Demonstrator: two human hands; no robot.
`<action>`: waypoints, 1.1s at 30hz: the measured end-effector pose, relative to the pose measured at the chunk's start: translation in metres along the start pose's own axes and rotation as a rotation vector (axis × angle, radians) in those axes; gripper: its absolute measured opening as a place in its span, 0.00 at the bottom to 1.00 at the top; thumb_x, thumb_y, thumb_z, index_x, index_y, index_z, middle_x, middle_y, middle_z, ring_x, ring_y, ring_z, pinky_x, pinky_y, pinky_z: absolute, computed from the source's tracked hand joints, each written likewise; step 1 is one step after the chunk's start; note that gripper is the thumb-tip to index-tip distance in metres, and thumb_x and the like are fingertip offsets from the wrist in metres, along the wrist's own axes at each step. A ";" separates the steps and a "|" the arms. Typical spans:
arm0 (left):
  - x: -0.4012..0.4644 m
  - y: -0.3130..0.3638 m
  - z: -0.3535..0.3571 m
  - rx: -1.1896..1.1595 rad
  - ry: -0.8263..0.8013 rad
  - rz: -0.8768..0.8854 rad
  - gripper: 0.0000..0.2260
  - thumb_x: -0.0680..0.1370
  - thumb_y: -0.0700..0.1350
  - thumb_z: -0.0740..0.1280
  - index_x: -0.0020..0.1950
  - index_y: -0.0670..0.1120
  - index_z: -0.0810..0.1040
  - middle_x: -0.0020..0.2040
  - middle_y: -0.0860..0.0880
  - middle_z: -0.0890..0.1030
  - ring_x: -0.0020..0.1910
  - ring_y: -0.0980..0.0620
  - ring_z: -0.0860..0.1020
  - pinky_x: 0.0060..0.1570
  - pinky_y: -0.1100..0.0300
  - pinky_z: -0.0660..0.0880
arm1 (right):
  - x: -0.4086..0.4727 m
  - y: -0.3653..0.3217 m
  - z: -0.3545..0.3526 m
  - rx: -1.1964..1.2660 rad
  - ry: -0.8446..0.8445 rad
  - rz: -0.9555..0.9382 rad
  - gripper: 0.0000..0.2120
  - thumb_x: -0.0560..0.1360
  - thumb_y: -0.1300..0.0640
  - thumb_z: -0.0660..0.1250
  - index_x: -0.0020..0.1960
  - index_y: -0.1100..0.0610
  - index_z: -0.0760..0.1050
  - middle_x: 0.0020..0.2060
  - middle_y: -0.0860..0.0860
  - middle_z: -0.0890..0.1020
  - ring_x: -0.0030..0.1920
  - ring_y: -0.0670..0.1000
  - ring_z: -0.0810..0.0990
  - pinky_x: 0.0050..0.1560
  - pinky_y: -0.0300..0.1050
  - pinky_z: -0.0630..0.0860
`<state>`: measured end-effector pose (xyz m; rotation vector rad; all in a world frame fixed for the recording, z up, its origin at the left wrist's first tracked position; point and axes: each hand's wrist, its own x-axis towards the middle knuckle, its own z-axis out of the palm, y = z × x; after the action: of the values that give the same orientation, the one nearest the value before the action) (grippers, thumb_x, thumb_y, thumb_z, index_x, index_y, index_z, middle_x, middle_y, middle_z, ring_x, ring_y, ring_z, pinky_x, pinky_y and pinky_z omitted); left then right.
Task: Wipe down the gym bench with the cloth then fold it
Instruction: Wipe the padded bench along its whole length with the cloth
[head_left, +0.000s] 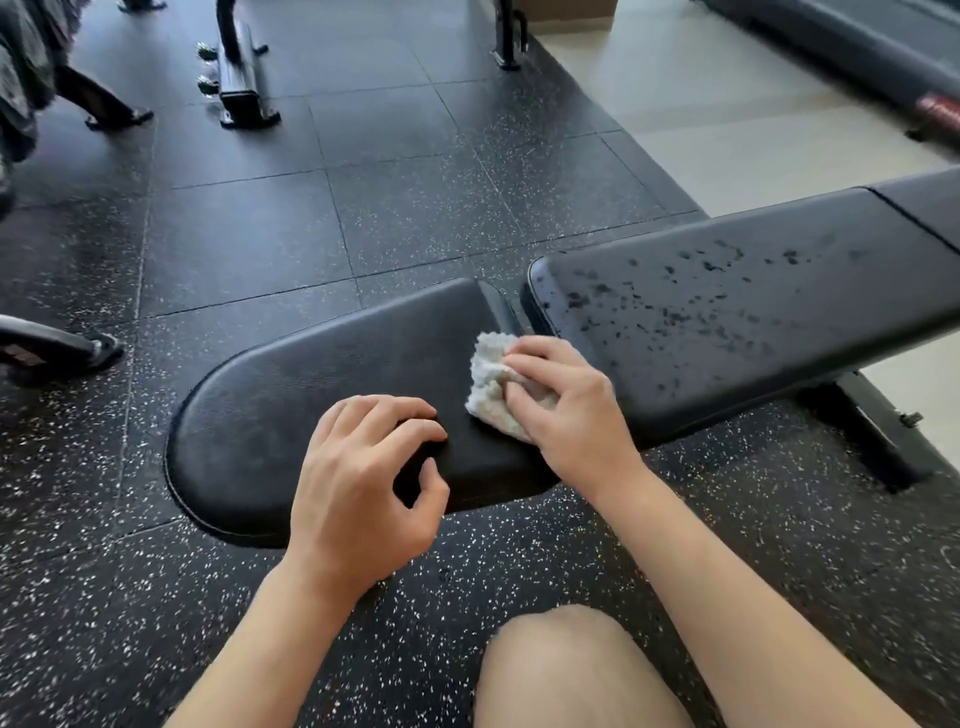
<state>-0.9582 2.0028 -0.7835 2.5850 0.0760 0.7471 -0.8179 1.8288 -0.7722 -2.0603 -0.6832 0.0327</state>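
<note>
A black padded gym bench lies across the view. Its rounded seat pad (291, 410) is on the left and its long back pad (727, 322), speckled with wet drops, is on the right. A crumpled white cloth (491, 384) sits on the seat pad near the gap between the two pads. My right hand (566, 400) grips the cloth and presses it onto the pad. My left hand (363, 483) rests on the near edge of the seat pad, fingers curled on top and thumb at the side, holding nothing else.
My bare knee (566, 670) is at the bottom. The floor is black speckled rubber tiles (311, 234), with pale tiles (727, 119) at the upper right. Machine feet and frames (244, 78) stand at the far side. The bench's support leg (872, 441) reaches the floor at the right.
</note>
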 end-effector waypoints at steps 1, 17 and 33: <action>0.000 0.000 0.001 -0.001 0.000 0.001 0.08 0.73 0.44 0.69 0.50 0.48 0.84 0.56 0.56 0.82 0.56 0.50 0.78 0.63 0.52 0.72 | -0.020 0.003 -0.007 0.013 -0.007 -0.005 0.11 0.78 0.59 0.71 0.59 0.55 0.85 0.61 0.44 0.80 0.65 0.49 0.78 0.69 0.44 0.74; -0.002 0.000 -0.003 -0.028 -0.017 -0.019 0.09 0.71 0.45 0.70 0.50 0.48 0.83 0.56 0.54 0.82 0.56 0.48 0.79 0.63 0.51 0.72 | 0.129 -0.021 0.050 -0.224 -0.100 0.030 0.09 0.78 0.57 0.70 0.55 0.57 0.86 0.54 0.52 0.83 0.55 0.52 0.81 0.58 0.38 0.72; -0.035 -0.118 -0.125 0.122 -0.046 -0.489 0.12 0.72 0.41 0.73 0.56 0.48 0.84 0.56 0.50 0.82 0.56 0.42 0.79 0.59 0.43 0.76 | 0.081 -0.130 0.180 -0.269 -0.318 -0.228 0.11 0.78 0.55 0.67 0.56 0.52 0.86 0.53 0.50 0.83 0.54 0.52 0.76 0.66 0.53 0.69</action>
<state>-1.0447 2.1532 -0.7574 2.5346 0.7294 0.5105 -0.8590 2.0604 -0.7516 -2.2423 -1.1705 0.1470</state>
